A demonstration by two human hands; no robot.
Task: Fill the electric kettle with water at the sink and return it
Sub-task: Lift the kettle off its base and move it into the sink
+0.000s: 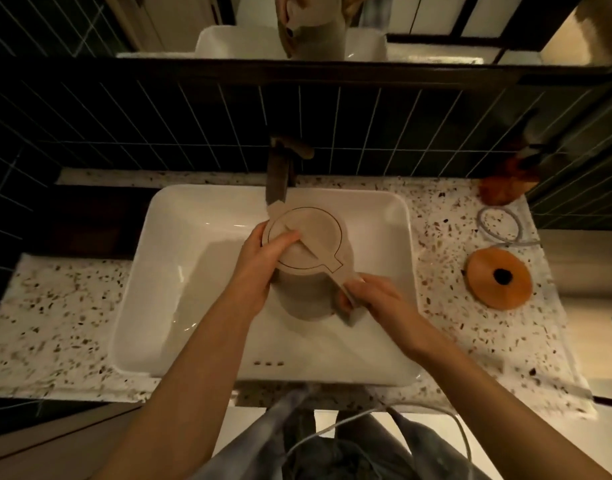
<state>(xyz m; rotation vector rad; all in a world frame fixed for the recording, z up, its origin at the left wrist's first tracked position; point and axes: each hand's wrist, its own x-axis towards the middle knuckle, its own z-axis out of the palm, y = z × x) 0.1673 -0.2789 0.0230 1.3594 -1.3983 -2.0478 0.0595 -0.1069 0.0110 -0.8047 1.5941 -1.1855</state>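
Note:
A white electric kettle (318,237) stands over the white sink basin (179,271), its spout just under the dark tap (278,174). Its lid is down. My left hand (259,265) wraps the kettle's left side, thumb resting on the lid. My right hand (370,299) grips the kettle's handle at the lower right. No water stream is visible from the tap. The round orange kettle base (498,278) lies on the speckled counter to the right of the basin.
The speckled stone counter (55,323) surrounds the basin. A coiled grey cord (500,225) and an orange object (502,188) sit at the back right. Dark tiled wall and a mirror rise behind the tap. A white cable hangs near my body.

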